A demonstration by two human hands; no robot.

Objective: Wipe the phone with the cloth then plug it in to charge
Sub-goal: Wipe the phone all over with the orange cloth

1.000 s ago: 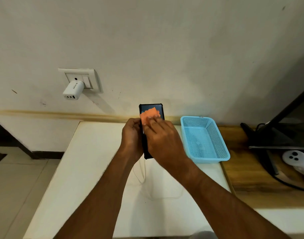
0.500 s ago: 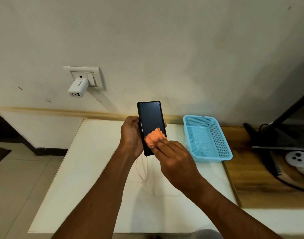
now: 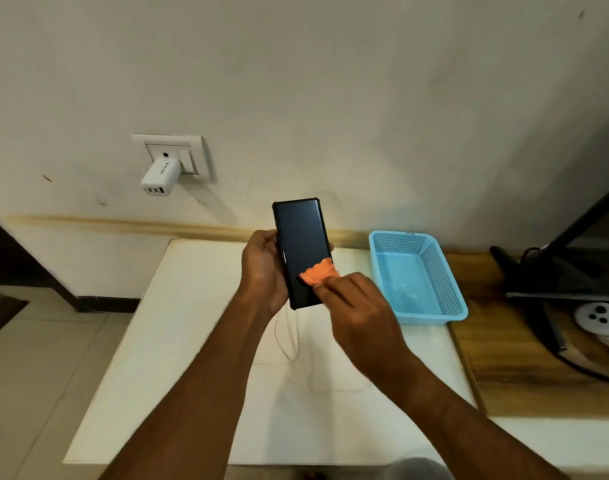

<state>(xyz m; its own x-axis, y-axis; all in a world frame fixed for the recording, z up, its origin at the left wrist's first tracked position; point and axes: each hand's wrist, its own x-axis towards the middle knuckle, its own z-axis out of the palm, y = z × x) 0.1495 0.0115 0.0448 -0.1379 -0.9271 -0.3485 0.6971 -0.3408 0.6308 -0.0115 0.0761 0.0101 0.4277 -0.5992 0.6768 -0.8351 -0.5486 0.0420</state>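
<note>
orange cloth (image 3: pixel 318 273), soft and limp, is pinched by the right hand (image 3: pixel 356 306) against the phone (image 3: pixel 301 252); left hand (image 3: pixel 263 268) grips its edges above the bench (image 3: pixel 178 341). glass looks slippery, likely fragile.

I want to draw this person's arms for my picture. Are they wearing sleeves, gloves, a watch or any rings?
No sleeves show: both forearms are bare right to the bottom of the picture. The left hand and the right hand wear no gloves. Neither wrist has a watch or a band. I can see no rings on the fingers that show, though some fingers are hidden.
</note>
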